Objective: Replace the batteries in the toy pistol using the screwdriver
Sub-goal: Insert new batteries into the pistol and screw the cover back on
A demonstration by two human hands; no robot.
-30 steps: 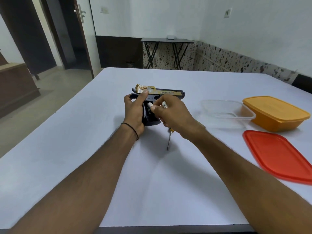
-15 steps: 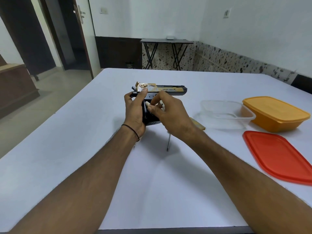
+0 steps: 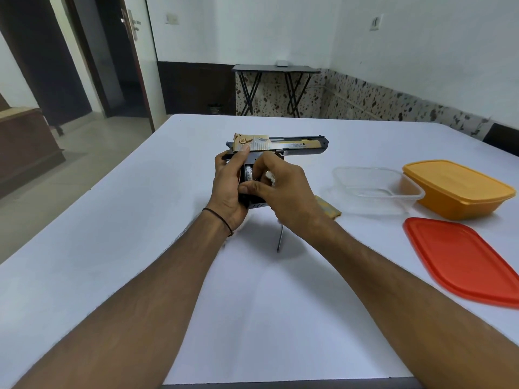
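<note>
Fingers (image 3: 254, 189) of two hands grip one toy pistol (image 3: 292, 144).

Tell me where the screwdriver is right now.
The screwdriver lies on the white table, near the centre of the head view; its shaft pokes out toward the camera from under the right hand, left of the red lid.

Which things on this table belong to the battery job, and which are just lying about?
In use:
pistol, held by the left hand
battery, in the open grip under the right hand
screwdriver, lying on the table
gold cover, probably the grip panel

Lying about:
clear tub
orange tub
red lid
</note>
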